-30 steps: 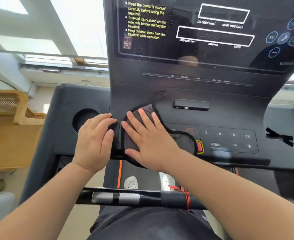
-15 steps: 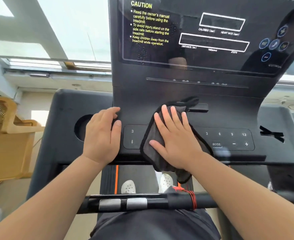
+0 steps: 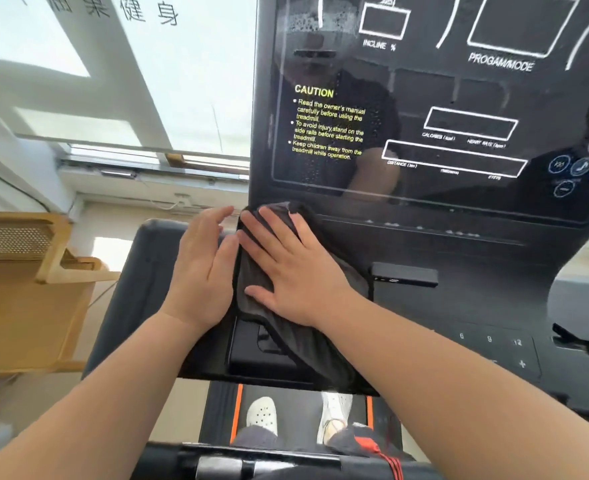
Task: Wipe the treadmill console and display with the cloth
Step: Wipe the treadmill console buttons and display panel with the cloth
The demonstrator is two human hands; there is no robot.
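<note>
The black treadmill console (image 3: 459,299) fills the middle and right of the head view, with its glossy display (image 3: 442,98) rising above it. A dark grey cloth (image 3: 251,275) lies on the console's left part, just under the display's lower left corner. My right hand (image 3: 293,268) presses flat on the cloth with fingers spread. Beside it, my left hand (image 3: 203,271) rests flat on the console's left edge, fingers together, touching the cloth's left border. The cloth's lower end hangs toward the button panel (image 3: 494,344).
A wooden chair (image 3: 26,289) stands at the left beside the treadmill. Behind it is a bright window (image 3: 113,64). A black handlebar (image 3: 251,462) crosses the bottom, with my white shoes (image 3: 262,415) on the belt below. A small black slot piece (image 3: 404,273) sits on the console.
My right hand has slid the cloth up and left, from the middle button panel to just below the display's lower left corner. My left hand moved up with it. The camera tilted upward.
</note>
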